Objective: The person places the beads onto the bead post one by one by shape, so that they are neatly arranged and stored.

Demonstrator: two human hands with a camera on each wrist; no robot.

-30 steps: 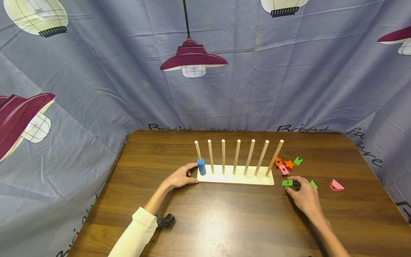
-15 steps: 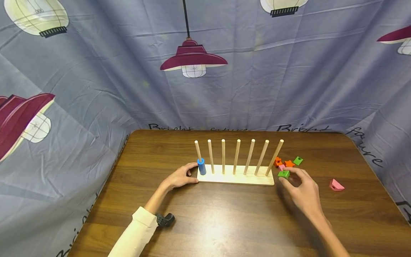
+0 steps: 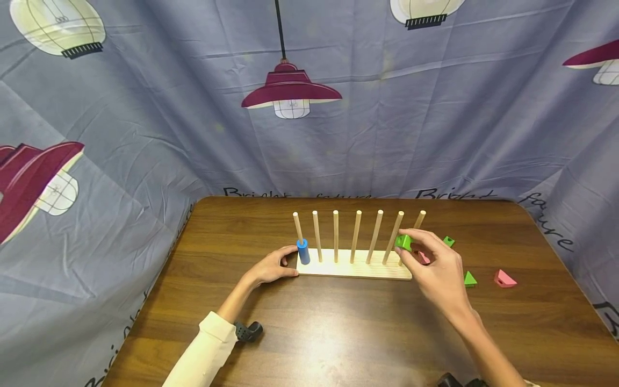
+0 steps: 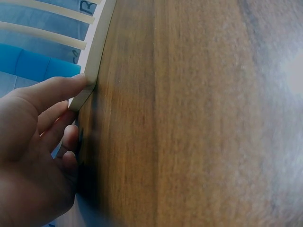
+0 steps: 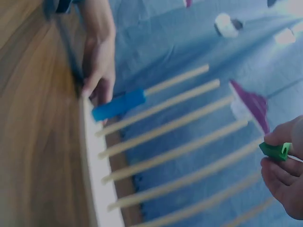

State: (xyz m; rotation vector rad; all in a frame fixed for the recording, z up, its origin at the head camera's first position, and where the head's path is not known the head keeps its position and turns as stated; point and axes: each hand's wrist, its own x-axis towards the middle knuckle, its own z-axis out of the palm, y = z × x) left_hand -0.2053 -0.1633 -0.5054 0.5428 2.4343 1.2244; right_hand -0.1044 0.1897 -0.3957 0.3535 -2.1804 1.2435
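Observation:
A pale wooden base (image 3: 355, 267) carries a row of several upright pegs (image 3: 356, 235); a blue cylinder (image 3: 303, 251) sits on the leftmost peg. My left hand (image 3: 273, 267) rests against the base's left end, thumb on its corner (image 4: 80, 92). My right hand (image 3: 435, 269) pinches a green block (image 3: 403, 242) in the air near the two rightmost pegs, about halfway up them. In the right wrist view the green block (image 5: 275, 151) shows between my fingertips, beside the pegs (image 5: 180, 123).
Loose pieces lie on the brown table (image 3: 338, 328) right of the base: a green triangle (image 3: 469, 279), a pink piece (image 3: 505, 278), a green block (image 3: 449, 241), another pink piece (image 3: 424, 257). A printed grey curtain (image 3: 145, 134) surrounds the table.
My right hand picked the green block off the table and carried it up and left to the rightmost pegs. The left hand has stayed at the base.

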